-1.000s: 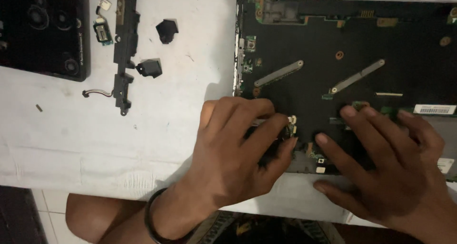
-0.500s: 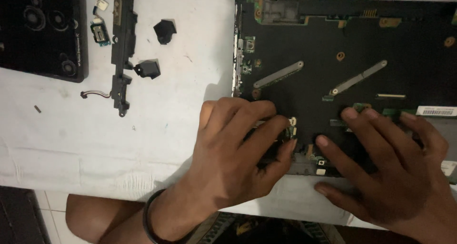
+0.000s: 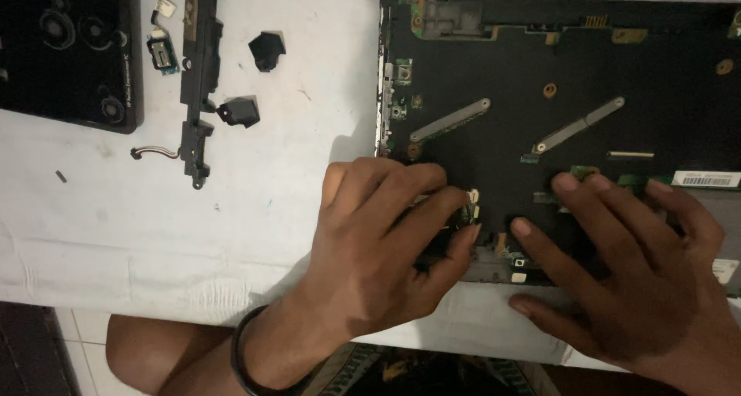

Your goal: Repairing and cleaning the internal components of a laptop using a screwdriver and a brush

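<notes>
Head view: left hand palm-down on near-left corner of black laptop chassis, fingertips curled around small connector; whether pinched, cannot tell. Right hand flat on near edge, fingers spread, grasping nothing. Chassis on white table; black hinge strip far left.

- Black panel with round recesses, upper left of the frame.
- Long black strip part beside it, thin wire trailing left.
- Small circuit piece between panel and strip.
- Two small black caps further right.
- White cloth underneath.
</notes>
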